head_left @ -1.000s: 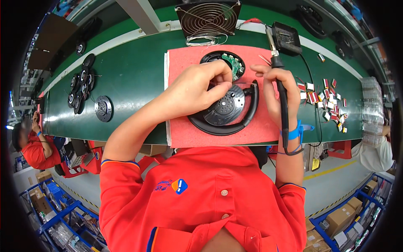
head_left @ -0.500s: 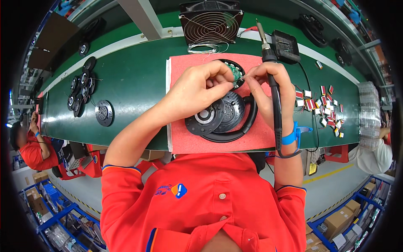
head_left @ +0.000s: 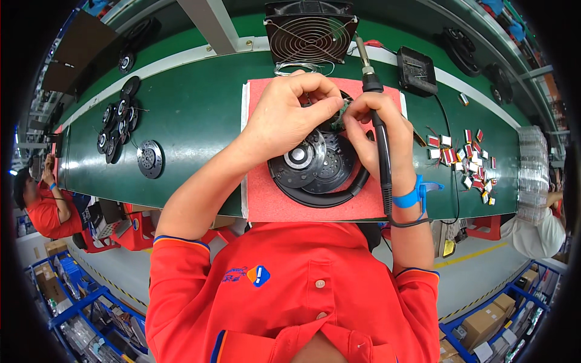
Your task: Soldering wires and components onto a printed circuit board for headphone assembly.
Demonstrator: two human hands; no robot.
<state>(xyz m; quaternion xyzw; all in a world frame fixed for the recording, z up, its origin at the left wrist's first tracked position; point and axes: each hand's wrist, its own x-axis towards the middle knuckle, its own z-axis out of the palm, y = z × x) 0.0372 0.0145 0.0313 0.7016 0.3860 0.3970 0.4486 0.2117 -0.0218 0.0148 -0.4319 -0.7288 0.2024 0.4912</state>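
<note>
My left hand (head_left: pixel 284 115) reaches over the pink mat (head_left: pixel 260 202) with thumb and forefinger drawn narrow at the black round housing (head_left: pixel 347 95); I cannot tell whether they pinch anything. My right hand (head_left: pixel 396 130) holds the soldering iron (head_left: pixel 385 163) tucked along it, the metal tip pointing up and away from me, while my right thumb and forefinger come close together beside the green circuit board (head_left: pixel 345 107), which sits between my two sets of fingers, mostly covered by them. Just below my left fingers lies a black disc with a pale ring (head_left: pixel 297 156), overlapping a second black disc (head_left: pixel 334 161), with a curved black band (head_left: pixel 321 199) around their nearer side. Beyond my fingers stands a fan (head_left: pixel 311 37); well to their right, small red-and-white packs (head_left: pixel 469 160) lie scattered on the green desk (head_left: pixel 200 121), and far left sits a cluster of black discs (head_left: pixel 121 121).
</note>
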